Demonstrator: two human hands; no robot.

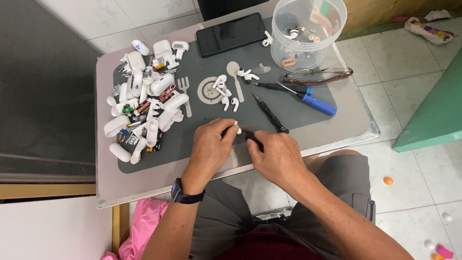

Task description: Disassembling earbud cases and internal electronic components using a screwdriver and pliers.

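Head view: we list what lies under our hands on the small table (346,120) and its dark work mat (192,139).
Left hand (209,144): we pinch a white earbud (237,128) between thumb and fingertips, fingers closed narrowly around it, above the near edge of the mat.
Right hand (279,156): closed on a dark thin tool (252,138), its tip pointing at the earbud.
Earbud, handling: we judge it very light, hard-shelled, smooth and slippery, with delicate seams; best taken by the rounded head, leaving the stem free.
Wrist: black watch (185,195) on the left.
Mat, centre: loose white earbuds (226,94) beside a pale spoon-shaped pry tool (235,77).
Mat, left: heap of opened white charging cases and small parts (144,101).
Mat, right: black screwdriver (270,114) and blue-handled screwdriver (313,102).
Far edge: black phone (231,33), clear plastic tub (308,29) holding small parts, spectacles (317,74).
Floor: pale tiles (423,163).
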